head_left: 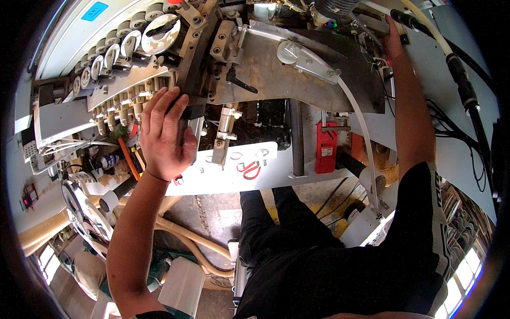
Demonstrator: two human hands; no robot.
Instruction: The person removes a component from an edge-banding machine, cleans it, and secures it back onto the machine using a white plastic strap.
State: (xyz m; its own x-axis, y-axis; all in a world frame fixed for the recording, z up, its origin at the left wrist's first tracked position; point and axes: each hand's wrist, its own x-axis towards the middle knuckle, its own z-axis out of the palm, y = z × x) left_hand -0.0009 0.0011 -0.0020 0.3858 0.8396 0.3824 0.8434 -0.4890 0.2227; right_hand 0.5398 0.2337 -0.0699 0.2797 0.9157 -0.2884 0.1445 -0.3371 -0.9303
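My left hand [167,135] lies with its fingers stretched out against the end of a dark metal bar [194,69] on a machine, holding nothing that I can see. Right of it are a black clamp lever [241,82] and a worn, curved metal plate [324,87]. A clear arm with a round wheel [308,61] sits above that plate. My right hand [392,45] reaches to the far right of the machine, beside cables and small fittings. Most of its fingers are hidden, so its grip does not show.
A row of rollers [125,48] and brass-coloured fittings [125,103] line the left side. A white panel [228,178] crosses in front of my legs, with a red device [326,149] at its right. Black cables [462,80] hang on the right; tan hoses [194,239] run below.
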